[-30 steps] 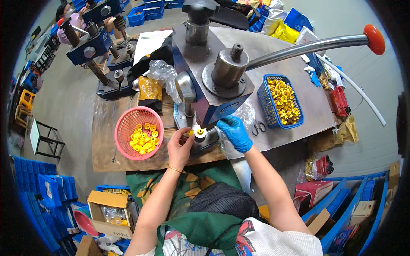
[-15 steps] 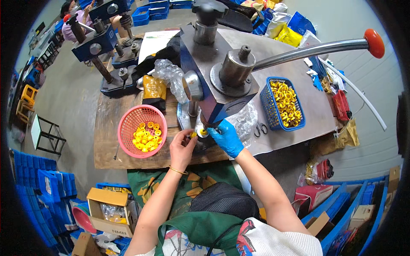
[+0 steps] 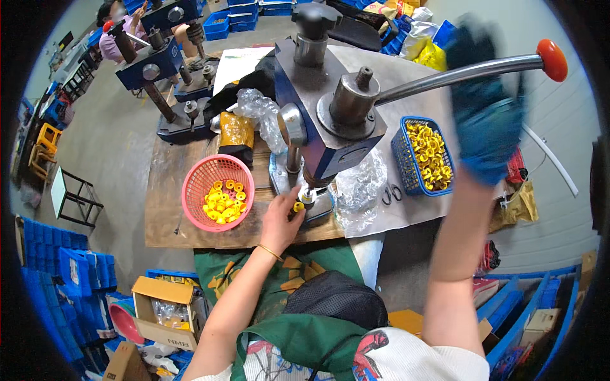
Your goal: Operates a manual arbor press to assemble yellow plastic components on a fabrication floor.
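I wear a white ribbed shirt (image 3: 432,350), green apron (image 3: 302,336), gold-coloured bangle (image 3: 271,253) and, on my right hand (image 3: 488,105), a blue glove (image 3: 488,143).

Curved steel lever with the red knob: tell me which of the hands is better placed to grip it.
Right, most likely: the blue-gloved right hand overlaps the curved steel lever in view, though contact is unclear; the bare left hand pinches a small round yellow piece.

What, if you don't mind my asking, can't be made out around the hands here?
Right hand, head view: finger positions lost to blur.
Yellow piece at the left hand, head view: small and partly covered by fingers.
Blue basket, head view: lower contents hidden under the upper yellow parts.
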Tool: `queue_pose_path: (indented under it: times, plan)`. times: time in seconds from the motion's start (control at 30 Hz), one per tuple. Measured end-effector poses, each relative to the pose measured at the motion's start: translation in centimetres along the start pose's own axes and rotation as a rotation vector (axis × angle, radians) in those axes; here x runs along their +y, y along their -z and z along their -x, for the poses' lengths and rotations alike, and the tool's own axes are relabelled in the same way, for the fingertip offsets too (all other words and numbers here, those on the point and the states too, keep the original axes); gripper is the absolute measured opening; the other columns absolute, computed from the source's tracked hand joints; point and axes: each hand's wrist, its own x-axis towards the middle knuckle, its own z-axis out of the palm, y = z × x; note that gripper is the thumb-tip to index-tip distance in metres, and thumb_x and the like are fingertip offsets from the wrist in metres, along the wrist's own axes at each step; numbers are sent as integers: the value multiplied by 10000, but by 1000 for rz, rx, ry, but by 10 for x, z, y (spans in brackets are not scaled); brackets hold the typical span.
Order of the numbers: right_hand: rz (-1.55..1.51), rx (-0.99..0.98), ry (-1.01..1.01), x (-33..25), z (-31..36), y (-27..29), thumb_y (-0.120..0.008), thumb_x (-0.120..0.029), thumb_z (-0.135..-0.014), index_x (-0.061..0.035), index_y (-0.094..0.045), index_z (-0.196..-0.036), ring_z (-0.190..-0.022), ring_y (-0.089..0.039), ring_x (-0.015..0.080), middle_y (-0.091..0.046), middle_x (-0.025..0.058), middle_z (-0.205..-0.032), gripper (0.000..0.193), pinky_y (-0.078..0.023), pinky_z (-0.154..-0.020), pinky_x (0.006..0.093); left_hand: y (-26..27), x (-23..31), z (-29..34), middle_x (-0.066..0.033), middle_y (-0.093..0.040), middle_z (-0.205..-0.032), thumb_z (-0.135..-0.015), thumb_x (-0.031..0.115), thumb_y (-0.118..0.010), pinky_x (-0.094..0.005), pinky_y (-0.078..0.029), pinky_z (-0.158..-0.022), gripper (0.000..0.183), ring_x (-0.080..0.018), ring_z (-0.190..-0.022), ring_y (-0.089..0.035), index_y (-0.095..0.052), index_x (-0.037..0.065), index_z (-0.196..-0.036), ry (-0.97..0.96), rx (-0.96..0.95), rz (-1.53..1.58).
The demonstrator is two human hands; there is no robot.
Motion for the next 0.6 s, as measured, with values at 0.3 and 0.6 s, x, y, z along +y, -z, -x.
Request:
queue_pose_path:
  times: [0.3,0.6]
  plan:
    - [994,-16,-285,-71,110,-36,-644,-430,-713,10,-98,-1388,-1193,-382,412,-346,257,-1326,973,-331,-966,488,-3,3,-2,-110,-552,-890,-725,100,-637,-334,-451,-683,449,-259,-741,-537,-531,82,-1161,-87,-26,-67]
    - [1200,-176,-508,-33,130,-30,-633,-382,-761,19,-285,-1346,-1251,-335,245,-348,199,-1346,789,-161,-1067,371,4,-10,0,-66,-551,-758,-694,68,-684,-257,-442,-591,293,-138,-623,-515,-611,29,-975,66,118,104]
